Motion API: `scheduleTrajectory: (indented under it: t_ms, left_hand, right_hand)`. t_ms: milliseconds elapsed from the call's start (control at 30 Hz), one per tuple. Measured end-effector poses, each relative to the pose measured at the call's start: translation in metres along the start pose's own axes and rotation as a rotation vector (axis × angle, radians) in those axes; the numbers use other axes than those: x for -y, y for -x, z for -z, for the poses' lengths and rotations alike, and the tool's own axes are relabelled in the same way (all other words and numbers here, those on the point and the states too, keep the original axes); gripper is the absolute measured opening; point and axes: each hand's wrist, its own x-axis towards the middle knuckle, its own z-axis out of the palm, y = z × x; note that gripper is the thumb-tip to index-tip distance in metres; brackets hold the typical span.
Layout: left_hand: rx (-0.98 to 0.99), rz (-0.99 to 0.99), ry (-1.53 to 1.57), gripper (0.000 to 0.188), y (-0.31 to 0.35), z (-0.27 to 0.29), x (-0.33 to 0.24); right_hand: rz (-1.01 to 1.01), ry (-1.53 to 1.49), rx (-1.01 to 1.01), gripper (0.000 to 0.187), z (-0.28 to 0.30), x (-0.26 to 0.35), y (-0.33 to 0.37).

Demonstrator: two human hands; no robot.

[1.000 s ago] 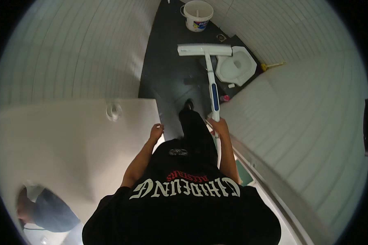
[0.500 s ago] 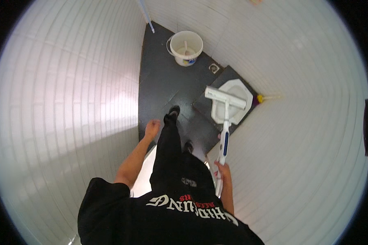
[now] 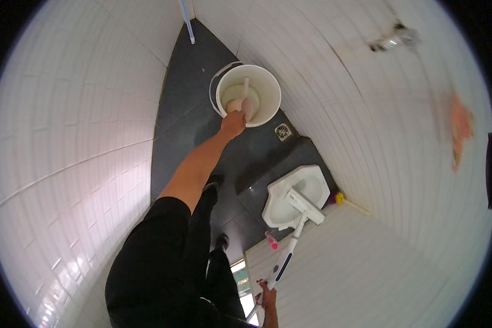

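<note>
Left hand (image 3: 234,123) now sits at the near rim of the white bucket (image 3: 249,94), upper centre of frame, closed around the handle of a pinkish dipper (image 3: 242,103) that stands inside the bucket. Half a second ago that hand hung free over the dark floor, well short of the bucket; a second ago it was near the person's waist by the white partition. So the left arm has gone from idle to full reach, and the work has shifted from mopping to drawing something out of the bucket. Contents look pale; cannot tell if it is water.

Right hand (image 3: 266,299), bottom centre, stays wrapped around the white-and-blue mop handle (image 3: 283,262). The mop head (image 3: 305,205) now rests across the rim of the white squat pan (image 3: 296,195), centre right; a second ago it lay flat on the dark floor higher in frame. Mop looks parked, held one-handed, not being pushed.

Outward: square floor drain (image 3: 282,131) just right of the bucket. Dark tile floor (image 3: 187,98) runs up as a wedge between white tiled walls (image 3: 71,136). Small pink thing (image 3: 271,239) near the mop shaft, yellow-and-purple brush (image 3: 339,198) just right of the pan. The person's shoe (image 3: 213,183) is planted on the floor between bucket and pan.
</note>
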Motion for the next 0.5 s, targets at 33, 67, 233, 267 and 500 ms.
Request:
scheduleTrajectory:
  t_ms: [33, 67, 233, 267, 500]
  left_hand:
    - [0.001, 0.037, -0.012, 0.023, -0.027, -0.002, 0.027]
    - [0.027, -0.007, -0.161, 0.025, -0.059, -0.004, 0.051]
    - [0.144, -0.107, -0.476, 0.03, -0.147, -0.116, 0.04]
    - [0.184, -0.133, -0.585, 0.031, -0.165, -0.124, 0.06]
    - [0.307, -0.628, -1.687, 0.046, -0.279, -0.17, 0.163]
  right_hand:
    - [-0.051, 0.009, 0.014, 0.024, -0.015, 0.014, -0.007]
    - [-0.084, 0.011, 0.017, 0.022, -0.032, 0.028, -0.011]
    - [-0.133, 0.029, -0.085, 0.028, -0.047, 0.063, -0.041]
    - [-0.176, 0.061, -0.053, 0.028, -0.053, 0.073, -0.056]
    - [-0.227, 0.162, -0.004, 0.027, -0.115, 0.141, -0.1]
